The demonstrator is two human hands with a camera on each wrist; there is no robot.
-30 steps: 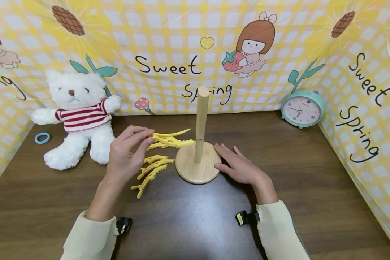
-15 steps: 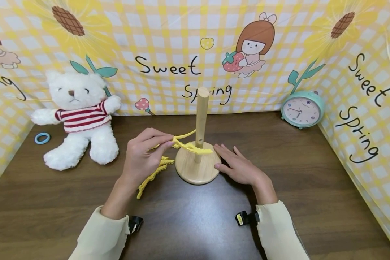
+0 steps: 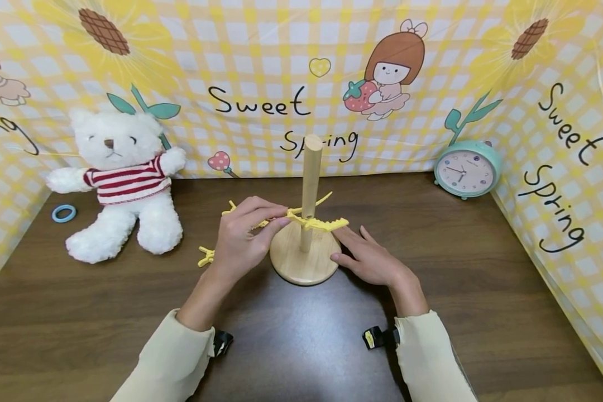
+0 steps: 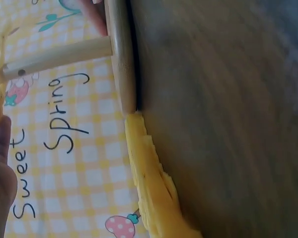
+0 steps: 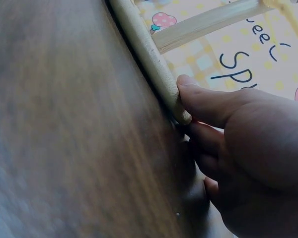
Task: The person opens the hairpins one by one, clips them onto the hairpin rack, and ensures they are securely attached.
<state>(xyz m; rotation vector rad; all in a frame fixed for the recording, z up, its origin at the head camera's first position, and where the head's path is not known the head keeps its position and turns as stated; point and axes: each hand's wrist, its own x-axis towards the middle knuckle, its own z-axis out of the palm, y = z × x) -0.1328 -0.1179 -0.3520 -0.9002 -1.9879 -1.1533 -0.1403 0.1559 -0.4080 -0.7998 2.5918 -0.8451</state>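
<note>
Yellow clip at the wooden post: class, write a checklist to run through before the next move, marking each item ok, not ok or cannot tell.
1. Left hand pinches the yellow clip: ok.
2. Clip straddles the wooden post: ok, one arm in front, one behind in the head view.
3. Clip closed on the post: not ok, its arms are spread.
4. Right hand touches the round base: ok.
5. Post upright: ok.
6. Number of other clips: cannot tell, they overlap and the left hand hides some.

The left hand point(image 3: 248, 234) partly hides the yellow pieces point(image 3: 207, 256) at left; the head view's near edge cuts off both sleeves point(image 3: 171, 357); the clock point(image 3: 464, 173) has unreadably small lettering point(image 3: 472, 162).
</note>
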